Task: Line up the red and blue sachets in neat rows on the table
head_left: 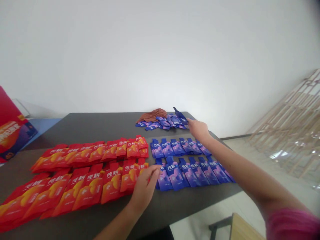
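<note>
From my remote view, I look down a dark grey table (100, 123) with both of the person's bare hands over it. The left hand (143, 190) sits at lower centre, fingers (152, 175) curled and partly open, their tips at the seam where the red sachets (90, 186) meet the blue sachets (175, 173). I cannot tell whether those fingers have hold of a sachet or only rest against one.

The right hand (197, 129) reaches to the upper right of centre, its arm crossing from the lower right corner in a pink sleeve (291, 225). Its fingertips (188, 122) meet the edge of a loose heap of blue sachets (162, 122) at the far side of the table. One blue sachet (180, 115) stands tilted up from that heap, just beside the fingers, but I cannot tell whether the hand grips it.

The red sachets fill the left half of the table in overlapping rows, and the blue ones lie in two neat rows to their right, all printed with Chinese characters. A crumpled brown cloth (151, 115) lies behind the heap. A red and purple box (11, 126) leans at the far left, and a pale wooden frame (287, 123) leans against the wall on the right.
</note>
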